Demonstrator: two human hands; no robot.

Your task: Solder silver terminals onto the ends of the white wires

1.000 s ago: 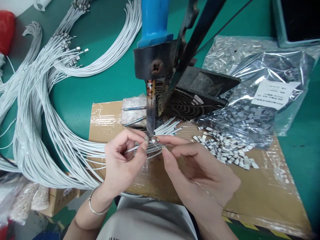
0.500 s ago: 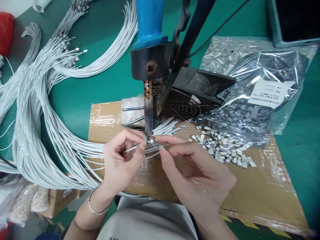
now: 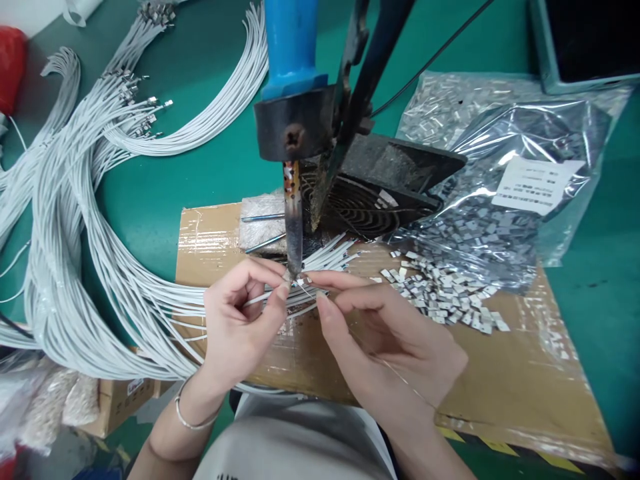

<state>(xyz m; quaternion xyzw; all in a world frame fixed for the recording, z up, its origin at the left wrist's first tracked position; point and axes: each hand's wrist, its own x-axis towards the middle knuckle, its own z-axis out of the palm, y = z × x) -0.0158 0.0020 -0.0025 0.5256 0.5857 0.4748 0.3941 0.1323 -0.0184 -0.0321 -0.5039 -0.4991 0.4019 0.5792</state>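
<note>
My left hand (image 3: 245, 323) is closed in a pinch on the end of a white cable (image 3: 256, 301), right under the tip of a soldering iron (image 3: 295, 237). A small metal piece (image 3: 301, 281) shows at the fingertips; its details are too small to make out. My right hand (image 3: 395, 340) has a thin solder wire (image 3: 407, 383) running across its palm and out toward the iron tip. Its thumb and index finger are close to the wire's front end. The iron, with its blue handle (image 3: 291, 43), points down in a black clamp (image 3: 294, 123).
Loose metal connector pieces (image 3: 457, 293) lie on the cardboard (image 3: 520, 373) to the right, beside a plastic bag (image 3: 530, 147) of similar pieces. A black fan (image 3: 365, 203) stands behind the iron. Bundled white cables (image 3: 55, 267) fill the left side.
The whole view has shifted slightly, so most things appear a little further left. Both hands keep nearly the same pose at the iron tip.
</note>
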